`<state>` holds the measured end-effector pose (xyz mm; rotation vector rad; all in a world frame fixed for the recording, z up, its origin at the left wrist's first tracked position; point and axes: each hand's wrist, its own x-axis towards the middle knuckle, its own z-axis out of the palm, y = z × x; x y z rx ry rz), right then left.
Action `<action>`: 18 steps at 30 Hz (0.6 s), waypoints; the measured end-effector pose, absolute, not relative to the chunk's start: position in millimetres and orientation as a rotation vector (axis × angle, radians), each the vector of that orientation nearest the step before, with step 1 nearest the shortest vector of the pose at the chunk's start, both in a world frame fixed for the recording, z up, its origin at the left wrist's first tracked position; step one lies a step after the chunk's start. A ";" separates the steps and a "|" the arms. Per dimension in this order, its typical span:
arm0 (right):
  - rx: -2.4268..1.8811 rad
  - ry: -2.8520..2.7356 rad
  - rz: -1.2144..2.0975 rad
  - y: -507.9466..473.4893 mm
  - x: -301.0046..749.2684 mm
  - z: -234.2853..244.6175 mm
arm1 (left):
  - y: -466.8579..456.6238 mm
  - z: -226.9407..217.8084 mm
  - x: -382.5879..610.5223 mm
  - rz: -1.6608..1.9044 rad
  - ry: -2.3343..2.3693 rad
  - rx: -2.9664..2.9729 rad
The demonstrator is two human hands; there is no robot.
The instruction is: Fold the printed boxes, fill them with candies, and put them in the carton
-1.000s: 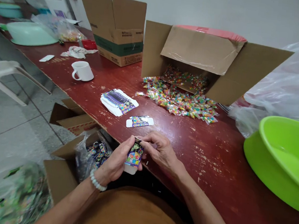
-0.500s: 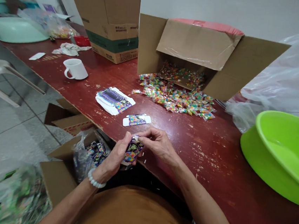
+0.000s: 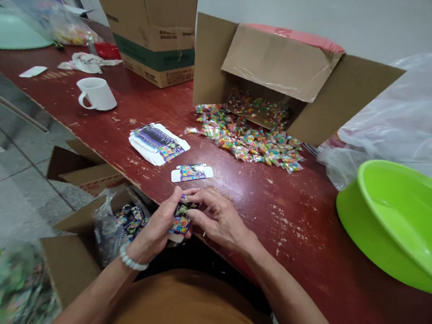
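Observation:
A small printed candy box point(image 3: 182, 215), dark with bright colours, is upright between my hands at the table's near edge. My left hand point(image 3: 161, 223) is wrapped round its left side, and a white flap shows at its bottom. My right hand point(image 3: 216, 215) has its fingers on the box's top edge and its thumb against the front. Just beyond lies one flattened box point(image 3: 192, 172) with white end flaps. A stack of flat printed boxes point(image 3: 158, 144) rests farther left. Wrapped candies point(image 3: 248, 142) are heaped in front of a cardboard carton point(image 3: 273, 60) lying on its side.
On the right stands a green basin point(image 3: 363, 222) beside clear plastic bags point(image 3: 400, 113). A white mug point(image 3: 97, 94) and a closed-sided carton point(image 3: 162, 39) are at left. Below the table edge, an open carton point(image 3: 72, 265) holds a bag of small printed packs point(image 3: 130, 220).
My right fingers have shifted onto the top edge of the box, and the white top flap no longer shows. The whole view has swung slightly right.

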<state>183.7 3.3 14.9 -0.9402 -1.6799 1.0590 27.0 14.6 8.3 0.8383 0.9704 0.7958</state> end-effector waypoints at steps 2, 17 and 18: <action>-0.945 -1.740 0.965 4.5 186.3 8.8 | 12.1 10.0 29.9 0.832 0.956 0.744; -1.864 -1.741 0.181 154.7 295.2 -28.8 | -19.7 -47.2 -72.6 0.349 0.991 1.046; -1.853 -1.722 0.180 153.9 294.2 -30.9 | -15.4 -48.7 -84.9 0.228 0.976 1.139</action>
